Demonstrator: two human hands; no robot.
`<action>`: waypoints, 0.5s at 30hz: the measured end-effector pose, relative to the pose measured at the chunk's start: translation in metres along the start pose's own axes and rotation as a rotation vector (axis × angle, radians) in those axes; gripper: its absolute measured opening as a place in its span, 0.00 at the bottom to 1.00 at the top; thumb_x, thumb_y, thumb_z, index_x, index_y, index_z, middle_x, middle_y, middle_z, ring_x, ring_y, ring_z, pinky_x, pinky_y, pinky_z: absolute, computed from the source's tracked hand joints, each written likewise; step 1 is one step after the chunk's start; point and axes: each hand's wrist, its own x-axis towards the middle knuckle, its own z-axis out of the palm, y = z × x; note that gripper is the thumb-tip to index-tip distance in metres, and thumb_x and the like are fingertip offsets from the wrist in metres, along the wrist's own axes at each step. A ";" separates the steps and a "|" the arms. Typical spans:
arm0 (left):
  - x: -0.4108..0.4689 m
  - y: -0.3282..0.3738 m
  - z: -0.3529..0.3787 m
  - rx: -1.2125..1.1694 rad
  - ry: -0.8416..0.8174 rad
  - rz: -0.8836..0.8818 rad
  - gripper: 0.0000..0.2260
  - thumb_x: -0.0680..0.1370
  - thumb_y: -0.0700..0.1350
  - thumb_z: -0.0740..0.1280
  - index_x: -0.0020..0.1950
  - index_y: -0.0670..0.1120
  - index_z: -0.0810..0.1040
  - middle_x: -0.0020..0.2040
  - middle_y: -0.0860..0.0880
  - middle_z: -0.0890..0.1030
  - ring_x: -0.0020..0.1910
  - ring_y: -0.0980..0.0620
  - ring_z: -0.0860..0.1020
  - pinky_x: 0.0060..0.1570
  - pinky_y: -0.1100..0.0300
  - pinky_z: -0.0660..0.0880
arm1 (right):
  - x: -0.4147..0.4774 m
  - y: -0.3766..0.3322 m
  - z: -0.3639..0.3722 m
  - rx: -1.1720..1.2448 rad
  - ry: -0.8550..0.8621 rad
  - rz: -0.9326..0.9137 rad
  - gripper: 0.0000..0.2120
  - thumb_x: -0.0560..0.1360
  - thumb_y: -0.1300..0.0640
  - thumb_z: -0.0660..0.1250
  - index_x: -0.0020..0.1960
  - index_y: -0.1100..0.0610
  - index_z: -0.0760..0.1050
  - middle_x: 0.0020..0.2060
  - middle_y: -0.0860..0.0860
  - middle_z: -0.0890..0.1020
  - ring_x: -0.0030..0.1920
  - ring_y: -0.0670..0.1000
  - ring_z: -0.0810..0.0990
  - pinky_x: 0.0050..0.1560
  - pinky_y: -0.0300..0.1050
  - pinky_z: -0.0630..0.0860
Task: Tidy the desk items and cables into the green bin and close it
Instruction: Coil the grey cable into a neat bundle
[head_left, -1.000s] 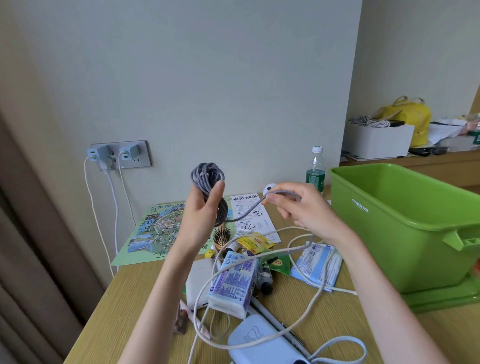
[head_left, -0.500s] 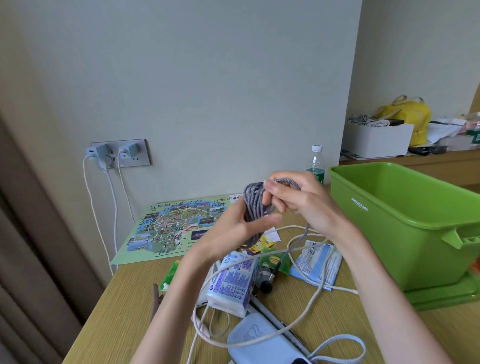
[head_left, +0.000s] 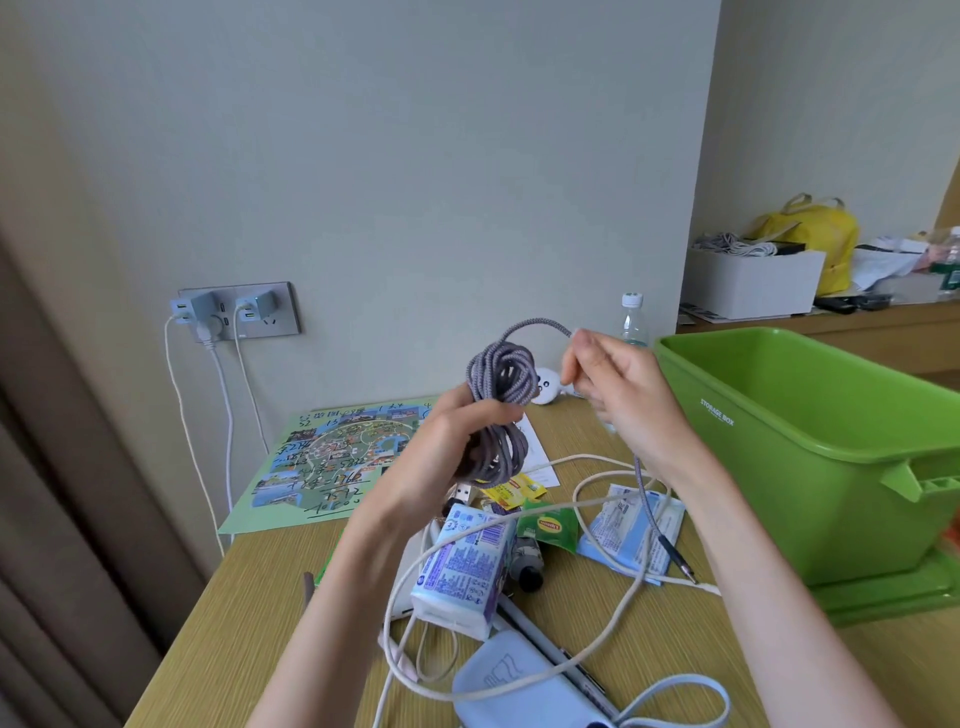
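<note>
At nine o'clock a grey wall socket (head_left: 239, 312) is carrying two chargers, their thin white leads hanging down behind the wooden desk (head_left: 249, 623). A flat green paper map (head_left: 332, 462) is lying at the desk's far-left corner. The left hand (head_left: 447, 447) is hovering above the clutter at centre, fingers curled round the waist of the grey cable (head_left: 501, 384), a braided cord wound into a long, loose hank. The hank's long axis is running nearly upright, twelve to six. Beneath it, at six o'clock, a soft plastic tissue pack (head_left: 462, 561), tea sachets (head_left: 550, 525) and a smooth white cable (head_left: 597, 613) looping across them are crowding the desktop. From the hank's top a free strand is arching toward two o'clock into the right hand (head_left: 628, 400), whose fingertips are pinching it. The tail is then dropping past the wrist, its metal plug pointing toward five o'clock beside a blue-white packet (head_left: 628, 525). At three o'clock the green bin (head_left: 810, 447), glossy moulded plastic, is standing open on a flat green lid (head_left: 893, 592), close to the right forearm.
</note>
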 end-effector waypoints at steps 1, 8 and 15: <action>0.000 0.001 -0.001 -0.045 0.001 0.007 0.27 0.66 0.49 0.70 0.61 0.37 0.75 0.44 0.44 0.73 0.43 0.48 0.71 0.45 0.51 0.66 | 0.000 0.000 0.002 0.003 -0.016 0.006 0.18 0.83 0.55 0.54 0.36 0.58 0.69 0.22 0.41 0.65 0.22 0.40 0.62 0.25 0.28 0.60; 0.001 0.003 0.003 -0.173 0.054 0.099 0.18 0.69 0.47 0.68 0.54 0.38 0.77 0.39 0.44 0.77 0.37 0.49 0.75 0.32 0.61 0.71 | -0.004 0.003 0.026 0.084 -0.203 0.158 0.19 0.80 0.44 0.56 0.37 0.54 0.71 0.24 0.47 0.62 0.23 0.45 0.56 0.23 0.35 0.53; 0.002 0.002 0.004 -0.192 0.170 0.135 0.18 0.72 0.49 0.67 0.57 0.40 0.76 0.39 0.44 0.79 0.38 0.48 0.76 0.37 0.57 0.71 | -0.005 0.002 0.028 0.044 -0.318 0.308 0.23 0.80 0.40 0.57 0.40 0.60 0.72 0.24 0.50 0.65 0.21 0.44 0.57 0.20 0.35 0.55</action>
